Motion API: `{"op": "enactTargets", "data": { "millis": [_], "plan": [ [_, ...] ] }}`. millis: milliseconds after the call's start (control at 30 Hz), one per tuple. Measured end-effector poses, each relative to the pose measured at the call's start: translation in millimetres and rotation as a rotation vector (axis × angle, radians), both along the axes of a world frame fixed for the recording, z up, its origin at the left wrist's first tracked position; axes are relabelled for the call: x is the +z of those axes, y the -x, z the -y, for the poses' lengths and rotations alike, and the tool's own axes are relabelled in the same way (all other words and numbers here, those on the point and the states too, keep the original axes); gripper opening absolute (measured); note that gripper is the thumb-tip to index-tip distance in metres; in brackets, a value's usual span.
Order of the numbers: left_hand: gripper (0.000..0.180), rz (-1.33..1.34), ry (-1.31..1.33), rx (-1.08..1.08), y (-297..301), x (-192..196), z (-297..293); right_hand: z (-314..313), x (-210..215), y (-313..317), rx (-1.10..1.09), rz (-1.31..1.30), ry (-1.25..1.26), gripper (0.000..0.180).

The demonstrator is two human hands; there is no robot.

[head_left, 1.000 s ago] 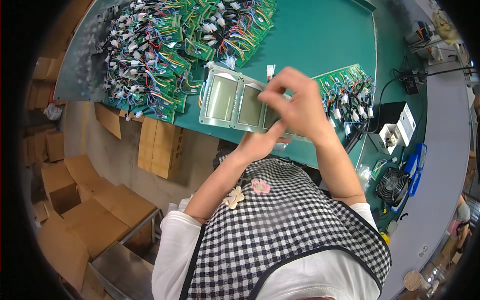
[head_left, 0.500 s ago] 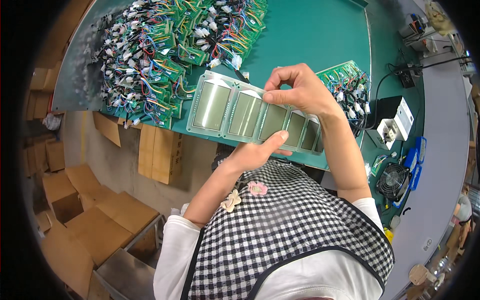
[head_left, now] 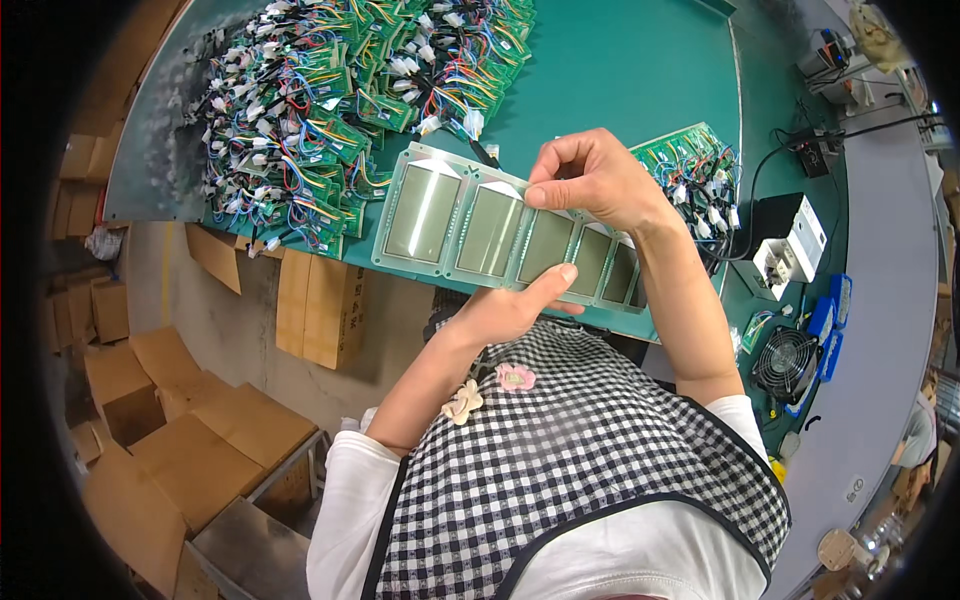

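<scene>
A long panel of joined display boards [head_left: 488,228], green-edged with several grey screens in a row, is held tilted above the table's front edge. My left hand [head_left: 508,308] grips it from below, its thumb pressed on the front near the middle screen and its fingers behind. My right hand [head_left: 605,185] is closed at the panel's upper edge, thumb and index finger pinched together there. Whether a thin film is also between those fingertips I cannot make out. Light glares off the two left screens. Behind the panel, a dark cable with white plugs [head_left: 473,124] shows.
Large heaps of wired circuit boards [head_left: 300,130] cover the left of the green table [head_left: 620,70]. A smaller stack of wired boards [head_left: 690,180] lies right, near a white-and-black box [head_left: 785,245], a fan [head_left: 785,362] and blue cases [head_left: 832,325]. Cardboard boxes [head_left: 200,430] stand lower left.
Almost nothing differs. Both hands keep the same hold on the panel, with only a very slight shift of my right wrist.
</scene>
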State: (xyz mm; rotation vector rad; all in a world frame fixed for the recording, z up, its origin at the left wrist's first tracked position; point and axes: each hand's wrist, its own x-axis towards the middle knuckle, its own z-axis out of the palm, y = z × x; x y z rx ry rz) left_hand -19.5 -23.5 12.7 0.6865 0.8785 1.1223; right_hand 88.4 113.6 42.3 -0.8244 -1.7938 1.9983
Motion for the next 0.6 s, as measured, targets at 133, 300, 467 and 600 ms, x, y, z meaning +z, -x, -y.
{"op": "enactTargets", "data": {
  "millis": [133, 300, 467, 600],
  "plan": [
    [0.029, 0.009, 0.008, 0.016, 0, 1, 0, 1, 1, 1, 0.007, 0.005, 0.01, 0.016],
    [0.033, -0.038, -0.006, 0.002, 2, -7, 2, 6, 3, 4, -0.001, -0.01, 0.009, 0.019],
    [0.027, -0.047, -0.038, 0.06, -1, -5, 1, 13, 3, 11, -0.045, 0.015, -0.049, 0.025],
    [0.026, -0.042, -0.056, 0.085, -2, -6, 2, 18, 8, 14, -0.059, 0.104, -0.195, 0.032]
  ]
}}
